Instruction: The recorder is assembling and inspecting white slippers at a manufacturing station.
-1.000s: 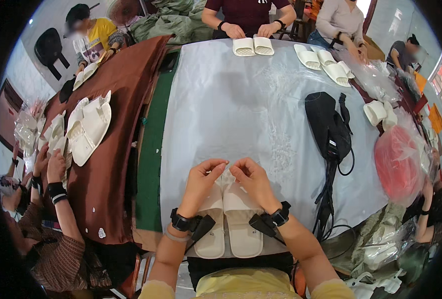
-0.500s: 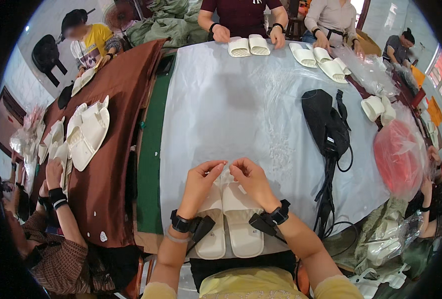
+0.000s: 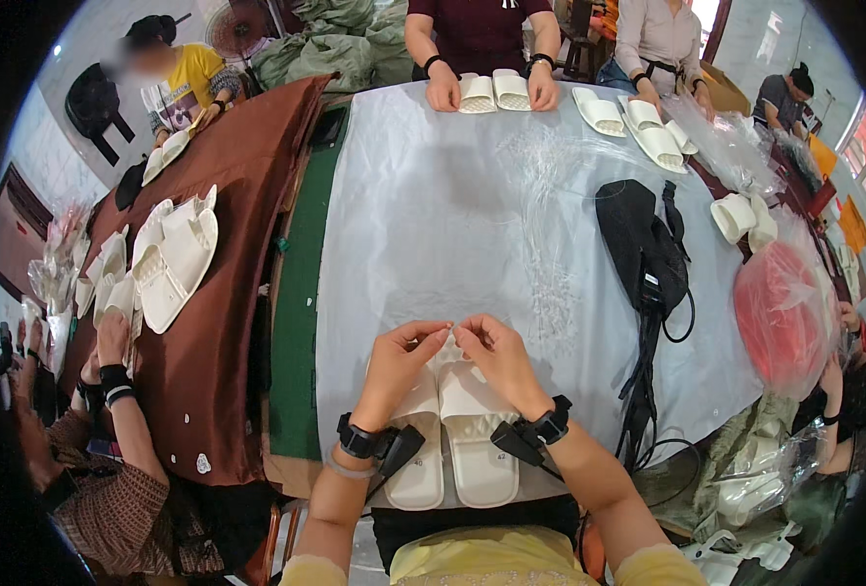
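Note:
A pair of cream slippers [image 3: 484, 467] lies side by side at the table's near edge, toes pointing away from me in the upper part. Over their far ends, my left hand [image 3: 399, 366] and my right hand [image 3: 499, 363] meet with thumbs and forefingers pinched together. Whatever sits between those fingertips is too small to make out. The hands hide part of the slippers' far ends. Thin clear plastic strands [image 3: 548, 303] are strewn over the pale sheet [image 3: 403, 225] just beyond my right hand. Both wrists wear black bands with small black devices.
A black bag [image 3: 638, 239] with straps lies to the right, near a red bundle [image 3: 784, 313] in clear plastic. Across the table a person's hands touch another slipper pair [image 3: 494, 93]. More slippers [image 3: 174, 259] rest on the brown cloth [image 3: 223, 352] at left, where other people work.
My hands stay pinched together over the slippers, shifting only slightly. The person opposite has moved both hands down to the sides of their slippers.

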{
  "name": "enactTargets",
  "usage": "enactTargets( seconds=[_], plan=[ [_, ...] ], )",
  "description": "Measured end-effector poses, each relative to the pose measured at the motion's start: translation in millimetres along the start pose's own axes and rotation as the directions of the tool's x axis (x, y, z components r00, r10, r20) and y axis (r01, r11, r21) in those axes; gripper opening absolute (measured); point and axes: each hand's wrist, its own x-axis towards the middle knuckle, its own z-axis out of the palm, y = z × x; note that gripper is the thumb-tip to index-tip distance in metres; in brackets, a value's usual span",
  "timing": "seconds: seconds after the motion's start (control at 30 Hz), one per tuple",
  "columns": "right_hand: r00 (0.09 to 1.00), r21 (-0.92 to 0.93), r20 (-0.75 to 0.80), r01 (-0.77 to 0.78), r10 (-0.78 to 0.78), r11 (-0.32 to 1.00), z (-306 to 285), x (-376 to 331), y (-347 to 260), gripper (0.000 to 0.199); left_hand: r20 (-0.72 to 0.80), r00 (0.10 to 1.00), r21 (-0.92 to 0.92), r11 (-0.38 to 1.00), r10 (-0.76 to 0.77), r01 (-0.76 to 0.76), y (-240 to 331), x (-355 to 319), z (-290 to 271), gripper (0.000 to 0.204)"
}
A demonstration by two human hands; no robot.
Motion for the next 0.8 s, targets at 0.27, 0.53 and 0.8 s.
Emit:
enactTargets(
  seconds=[0.27,0.53,0.8],
  plan=[
    [1.0,0.016,-0.01,0.019,-0.019,1.0,-0.2,-0.1,0.8,0.023,-0.026,1.0,0.005,1.0,-0.016,0.016,11.3,-2.6,1.7,0.018],
    [0.998,-0.021,0.056,0.006,-0.005,1.0,0.0,-0.9,1.5,0.023,-0.084,0.995,0.077,0.996,0.061,-0.054,1.1,0.2,4.2,0.017],
    [0.994,0.036,0.107,0.027,-0.031,0.999,0.8,-0.4,-1.3,0.023,-0.045,0.903,0.349,0.854,0.426,-0.386,-4.5,2.5,4.7,0.008]
  ],
)
